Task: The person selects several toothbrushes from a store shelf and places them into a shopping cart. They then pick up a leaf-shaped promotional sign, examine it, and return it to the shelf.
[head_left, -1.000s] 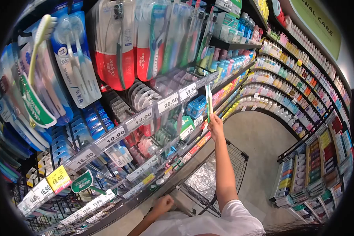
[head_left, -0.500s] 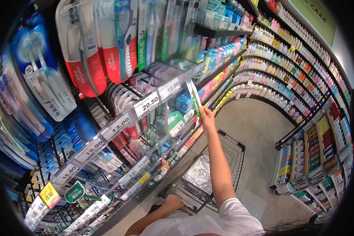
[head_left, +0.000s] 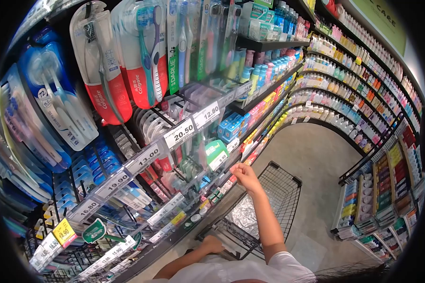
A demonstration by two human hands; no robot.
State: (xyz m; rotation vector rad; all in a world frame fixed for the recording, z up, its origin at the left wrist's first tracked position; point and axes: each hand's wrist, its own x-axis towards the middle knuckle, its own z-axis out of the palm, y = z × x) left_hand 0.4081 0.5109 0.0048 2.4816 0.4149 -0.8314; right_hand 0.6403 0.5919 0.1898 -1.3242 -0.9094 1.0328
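Observation:
My right hand (head_left: 245, 177) is raised in front of the shelf edge, its fingers curled and pinched together with no package visible in them. Just beyond it is a green-and-white price card (head_left: 216, 154). Low by my body, my left hand (head_left: 212, 245) is a closed fist at the near end of a black wire shopping cart (head_left: 288, 200); what it grips is hidden. A crinkled silver sheet or bag (head_left: 244, 214) lies inside the cart. Packaged toothbrushes hang on the left, among them red-and-clear Colgate packs (head_left: 109, 96) and green Darlie packs (head_left: 174, 70).
Clear price strips (head_left: 148, 158) run along the rack's front, with a yellow tag (head_left: 63, 232) jutting out at lower left. Curved shelves of bottles (head_left: 326, 101) line the far side. A product stand (head_left: 382, 188) is on the right, across the grey floor (head_left: 316, 188).
The slim green-and-white toothbrush package held in my right hand is no longer visible there. That hand has drawn down and back toward the cart. My left hand stays low, and the view has shifted slightly.

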